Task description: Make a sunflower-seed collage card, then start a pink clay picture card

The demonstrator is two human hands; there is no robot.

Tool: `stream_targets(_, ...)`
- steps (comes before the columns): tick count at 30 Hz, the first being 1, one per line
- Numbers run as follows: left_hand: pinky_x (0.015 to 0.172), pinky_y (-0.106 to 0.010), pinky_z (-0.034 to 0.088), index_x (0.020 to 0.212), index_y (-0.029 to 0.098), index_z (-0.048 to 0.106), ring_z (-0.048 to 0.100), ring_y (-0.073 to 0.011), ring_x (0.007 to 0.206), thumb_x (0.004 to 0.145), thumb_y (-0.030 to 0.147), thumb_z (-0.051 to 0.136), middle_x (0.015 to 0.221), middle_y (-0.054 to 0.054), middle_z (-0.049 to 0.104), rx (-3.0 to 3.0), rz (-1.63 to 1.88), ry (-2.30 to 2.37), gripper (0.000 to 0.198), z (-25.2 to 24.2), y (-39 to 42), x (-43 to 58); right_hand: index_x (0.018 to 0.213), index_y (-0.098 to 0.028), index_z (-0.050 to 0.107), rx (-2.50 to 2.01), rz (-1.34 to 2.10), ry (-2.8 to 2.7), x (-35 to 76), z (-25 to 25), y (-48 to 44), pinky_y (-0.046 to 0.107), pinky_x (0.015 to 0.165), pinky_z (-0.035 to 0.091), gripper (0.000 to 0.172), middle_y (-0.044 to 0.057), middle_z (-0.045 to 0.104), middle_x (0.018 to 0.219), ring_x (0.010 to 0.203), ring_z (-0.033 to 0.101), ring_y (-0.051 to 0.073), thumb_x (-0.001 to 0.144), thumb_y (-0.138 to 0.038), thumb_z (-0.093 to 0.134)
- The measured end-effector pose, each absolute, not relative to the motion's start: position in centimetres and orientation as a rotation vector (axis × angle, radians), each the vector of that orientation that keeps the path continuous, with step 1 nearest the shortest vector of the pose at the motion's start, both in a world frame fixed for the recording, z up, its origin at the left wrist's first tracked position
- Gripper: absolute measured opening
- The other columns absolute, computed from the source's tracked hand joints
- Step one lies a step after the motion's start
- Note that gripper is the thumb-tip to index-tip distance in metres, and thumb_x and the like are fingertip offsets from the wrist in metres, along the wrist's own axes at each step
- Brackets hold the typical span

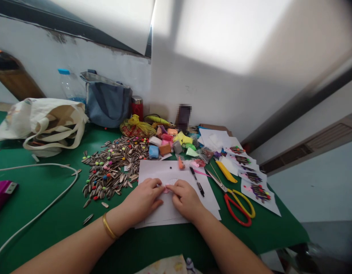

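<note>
The left hand (148, 194) and the right hand (185, 199) meet over the white paper (153, 167), with their fingertips at a small pink clay piece (166, 190). The fingers are bent and close together, but they cover the piece, so I cannot tell whether either hand is clamped on it. Probably both hands work there because the piece is small, and the paper gives a flat, pale base on the table (51, 228).

The sunflower seeds (113, 167) lie to the left of the left hand, perhaps for easy picking. Beyond both hands stand the clay packets (165, 149), likely grouped so that the colours can be chosen.

As for numbers: just beyond the right hand lies one pen (197, 182); farther right, one pair of scissors (240, 203) and one yellow utility knife (225, 171). At the far right I count four decorated sheets (274, 203), overlapping, maybe to save space. One black ball (170, 167) lies ahead of the hands. The packets are at least ten; the seeds are too many for counting.
</note>
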State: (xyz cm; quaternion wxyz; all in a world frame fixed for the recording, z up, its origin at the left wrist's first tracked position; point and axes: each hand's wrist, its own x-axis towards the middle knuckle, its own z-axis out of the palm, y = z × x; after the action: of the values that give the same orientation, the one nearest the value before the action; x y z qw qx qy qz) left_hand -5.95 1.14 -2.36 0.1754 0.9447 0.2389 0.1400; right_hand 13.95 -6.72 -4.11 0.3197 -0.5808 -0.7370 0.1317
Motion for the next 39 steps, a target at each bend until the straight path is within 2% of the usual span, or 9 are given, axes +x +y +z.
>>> stream_targets(10,0.097,-0.043,0.047,0.110,0.020,0.064,0.056,-0.0268,0.108,0.082,0.022,0.068,0.117,-0.009,0.061,2.668,0.379,0.705,0.029,-2.49,1.09,-5.89,0.116,-0.021,0.070,-1.547,0.295,-2.010,13.81,-4.02,-6.89,0.034,0.081,0.049,0.044,0.006,0.061,0.090,0.087,0.056,0.021,0.079,-0.006,0.052)
stream_targets(14,0.099,-0.043,0.046,0.118,0.020,0.061,0.054,-0.0272,0.110,0.082,0.022,0.068,0.119,-0.009,0.060,2.672,0.367,0.708,0.036,-2.31,0.97,-5.83,0.120,-0.020,0.067,-1.546,0.293,-1.968,13.95,-4.11,-6.88,0.034,0.081,0.049,0.047,0.006,0.060,0.090,0.087,0.055,0.021,0.079,-0.005,0.050)
stream_targets(18,0.097,-0.044,0.046,0.122,0.021,0.058,0.053,-0.0280,0.109,0.083,0.024,0.066,0.120,-0.010,0.059,2.711,0.346,0.700,0.040,-2.32,0.82,-5.76,0.113,-0.018,0.070,-1.612,0.250,-2.045,13.73,-4.09,-6.85,0.035,0.080,0.048,0.039,0.007,0.060,0.088,0.085,0.054,0.021,0.080,-0.007,0.052)
stream_targets(27,0.100,-0.044,0.046,0.112,0.018,0.063,0.054,-0.0274,0.110,0.085,0.024,0.064,0.120,-0.010,0.060,2.687,0.357,0.707,0.028,-2.44,0.99,-5.84,0.121,-0.019,0.067,-1.620,0.206,-2.104,13.63,-3.90,-7.00,0.034,0.077,0.044,0.043,0.007,0.059,0.089,0.084,0.052,0.021,0.082,-0.010,0.052)
stream_targets(39,0.102,-0.043,0.046,0.113,0.017,0.066,0.056,-0.0274,0.111,0.085,0.024,0.064,0.120,-0.011,0.061,2.613,0.334,0.713,0.029,-2.28,1.43,-6.04,0.119,-0.022,0.067,-1.644,0.170,-2.194,13.17,-3.83,-7.21,0.033,0.077,0.039,0.042,0.006,0.057,0.090,0.086,0.049,0.021,0.081,-0.011,0.053)
